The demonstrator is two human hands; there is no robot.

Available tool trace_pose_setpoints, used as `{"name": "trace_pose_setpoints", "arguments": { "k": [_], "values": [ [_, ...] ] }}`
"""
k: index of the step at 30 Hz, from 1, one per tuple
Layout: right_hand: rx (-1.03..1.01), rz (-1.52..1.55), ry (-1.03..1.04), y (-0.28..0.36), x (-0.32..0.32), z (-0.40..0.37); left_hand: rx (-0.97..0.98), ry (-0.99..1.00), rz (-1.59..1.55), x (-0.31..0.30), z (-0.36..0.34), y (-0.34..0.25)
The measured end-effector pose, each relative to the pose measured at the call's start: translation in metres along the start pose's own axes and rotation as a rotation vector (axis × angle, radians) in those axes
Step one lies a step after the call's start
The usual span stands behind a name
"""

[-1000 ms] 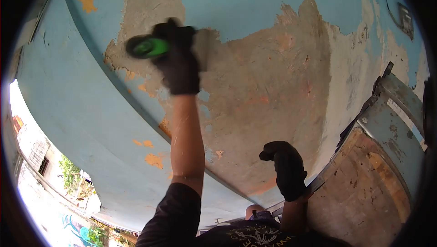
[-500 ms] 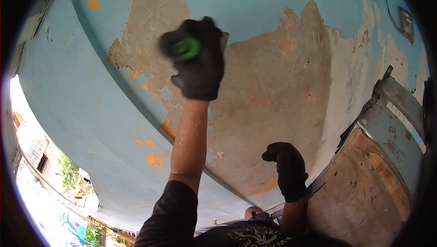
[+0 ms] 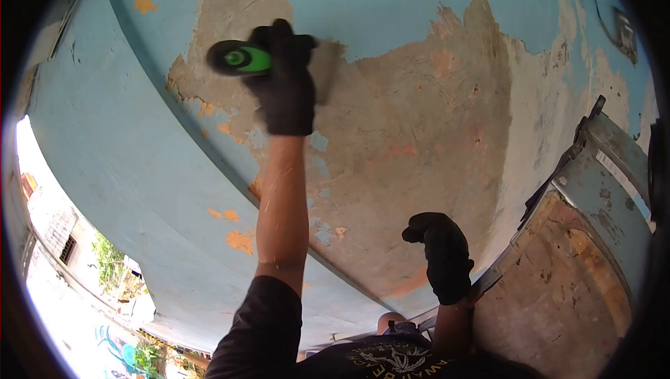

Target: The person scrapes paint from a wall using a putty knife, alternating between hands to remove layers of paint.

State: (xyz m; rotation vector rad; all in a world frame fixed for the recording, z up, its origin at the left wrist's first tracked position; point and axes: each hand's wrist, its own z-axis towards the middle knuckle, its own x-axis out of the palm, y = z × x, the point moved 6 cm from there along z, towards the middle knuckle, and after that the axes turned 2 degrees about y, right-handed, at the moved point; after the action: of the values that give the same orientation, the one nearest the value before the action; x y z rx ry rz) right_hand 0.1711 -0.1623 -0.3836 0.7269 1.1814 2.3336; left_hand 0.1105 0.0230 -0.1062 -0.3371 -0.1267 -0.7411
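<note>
My left hand (image 3: 283, 86), in a black glove, is wrapped around a scraper with a black and green handle (image 3: 241, 58). The handle's end points left, and the wide, blurred scraper blade (image 3: 328, 72) shows past the knuckles on the right. It overlaps the bare grey patch (image 3: 412, 121) of the wall, just under the edge of the blue paint (image 3: 363, 9). Lower down, my right hand (image 3: 443, 257), also in a black glove, hangs in front of the wall with its fingers curled in and nothing visible in them.
A metal-framed panel (image 3: 604, 183) with a worn brown face stands close on my right. Left of the patch runs a raised edge (image 3: 188, 135) along the blue wall. High on the right is a wall box with a cable (image 3: 624, 33). Daylight and plants (image 3: 108, 260) show lower left.
My left hand has moved left and slightly up with the scraper, which has turned so that more of its blade shows. My right hand has hardly moved.
</note>
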Motion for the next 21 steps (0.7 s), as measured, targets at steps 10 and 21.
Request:
{"name": "trace_pose_setpoints", "arguments": {
  "k": [10,21],
  "values": [
    [0.03,0.089,0.014,0.003,-0.001,-0.002,-0.05,-0.012,-0.021,-0.007,0.0,0.014],
    [-0.292,-0.122,0.107,0.021,0.012,-0.005,-0.06,0.612,0.669,-0.027,-0.215,-0.041]
  ]
}}
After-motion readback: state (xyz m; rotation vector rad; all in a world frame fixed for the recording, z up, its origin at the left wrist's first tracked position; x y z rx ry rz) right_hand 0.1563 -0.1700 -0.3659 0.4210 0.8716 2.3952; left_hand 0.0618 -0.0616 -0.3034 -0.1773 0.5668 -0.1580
